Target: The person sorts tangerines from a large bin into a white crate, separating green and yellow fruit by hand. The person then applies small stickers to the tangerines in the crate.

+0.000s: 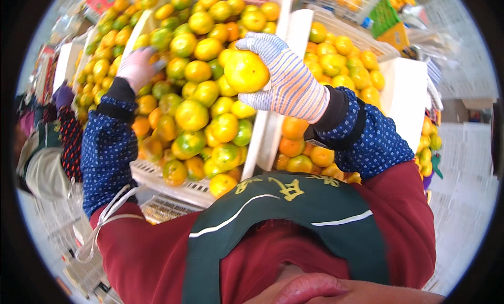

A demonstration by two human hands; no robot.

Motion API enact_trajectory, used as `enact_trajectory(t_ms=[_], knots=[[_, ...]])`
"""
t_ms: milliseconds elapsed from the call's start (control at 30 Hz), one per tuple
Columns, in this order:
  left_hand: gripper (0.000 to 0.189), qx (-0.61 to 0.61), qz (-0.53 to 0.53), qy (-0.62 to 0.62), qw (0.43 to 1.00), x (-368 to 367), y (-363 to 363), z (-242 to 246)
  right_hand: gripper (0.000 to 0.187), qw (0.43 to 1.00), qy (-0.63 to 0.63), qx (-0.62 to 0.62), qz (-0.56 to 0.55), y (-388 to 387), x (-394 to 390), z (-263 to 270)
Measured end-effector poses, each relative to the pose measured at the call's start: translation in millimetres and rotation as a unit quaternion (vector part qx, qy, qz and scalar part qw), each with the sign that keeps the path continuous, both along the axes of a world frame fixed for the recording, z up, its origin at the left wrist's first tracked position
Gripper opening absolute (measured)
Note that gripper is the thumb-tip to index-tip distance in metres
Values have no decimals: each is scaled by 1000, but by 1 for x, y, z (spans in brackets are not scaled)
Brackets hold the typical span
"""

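My right hand [283, 77], in a striped knit glove, holds one large yellow-orange mandarin [247, 71] above the divide between two crates. Below it lies a heap of green, yellow and orange mandarins [191, 115] in a white plastic crate [171, 180]. My left hand [138, 68], in a pale glove, reaches into the left part of that heap. Its fingers are partly hidden and blurred among the fruit, so I cannot tell whether it grips one. A second crate of yellow-orange mandarins [331, 64] stands under and beyond my right wrist.
White boards [404, 103] stand between and beside the crates. More mandarins [101, 68] fill a section at far left, where a co-worker's purple-gloved hand [63, 95] shows. A green crate [384, 16] and clear plastic bags [435, 44] are at back right.
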State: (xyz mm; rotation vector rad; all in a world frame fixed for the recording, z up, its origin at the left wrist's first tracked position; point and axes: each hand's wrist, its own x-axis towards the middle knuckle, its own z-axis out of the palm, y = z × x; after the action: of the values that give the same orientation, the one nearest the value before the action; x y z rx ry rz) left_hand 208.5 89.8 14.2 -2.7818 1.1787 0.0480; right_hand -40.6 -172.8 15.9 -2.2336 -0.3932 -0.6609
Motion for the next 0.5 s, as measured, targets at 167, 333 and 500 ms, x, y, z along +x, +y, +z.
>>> enact_trajectory(t_ms=[167,333,500], knots=[[64,266,100,-30,958,12,-6,-24,70,990,55,-21,-125,-113,-20,-13],[51,366,161,-31,916,20,-36,-31,77,928,212,-124,-280,-211,-29,-55],[49,358,201,-30,911,29,-38,-37,77,875,386,-123,-267,-238,-41,-79]])
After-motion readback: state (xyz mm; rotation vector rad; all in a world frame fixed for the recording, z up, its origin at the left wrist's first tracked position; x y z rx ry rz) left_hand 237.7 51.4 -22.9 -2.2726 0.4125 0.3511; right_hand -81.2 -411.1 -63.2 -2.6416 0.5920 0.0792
